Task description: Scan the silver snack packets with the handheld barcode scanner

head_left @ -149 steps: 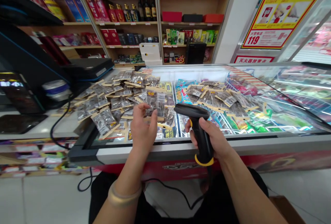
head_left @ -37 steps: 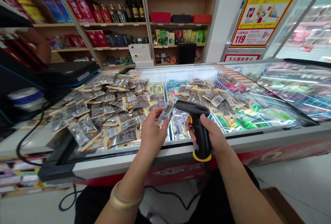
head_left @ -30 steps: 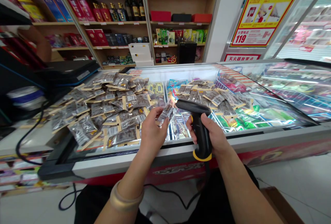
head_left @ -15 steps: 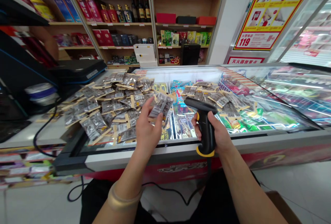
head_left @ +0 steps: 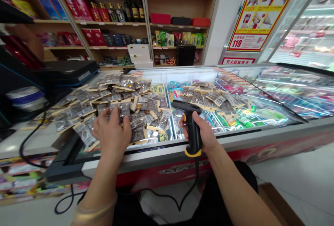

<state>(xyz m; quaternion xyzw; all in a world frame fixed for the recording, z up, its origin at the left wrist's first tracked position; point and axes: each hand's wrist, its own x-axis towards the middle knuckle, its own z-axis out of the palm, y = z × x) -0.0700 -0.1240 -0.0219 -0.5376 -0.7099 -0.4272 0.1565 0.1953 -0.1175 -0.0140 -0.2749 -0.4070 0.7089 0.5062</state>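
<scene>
My right hand is wrapped round the grip of a black and yellow barcode scanner, held upright over the front rim of a glass-topped chest freezer. Its cord hangs from the grip's base. My left hand reaches over the left heap of small clear snack packets, fingers spread and touching those at the front; a packet shows between thumb and forefinger, though I cannot see a firm grip. A second, smaller heap of the same packets lies to the scanner's right.
To the left are a checkout counter, a black device with a flat top and a tape roll. A person's arm shows behind. Black cable loops below. Stocked shelves stand behind; a cardboard box sits at lower right.
The packet that my left hand held near the scanner is out of that hand's grasp. This hand has moved left onto the big heap. The scanner stays in my right hand; the view has shifted slightly.
</scene>
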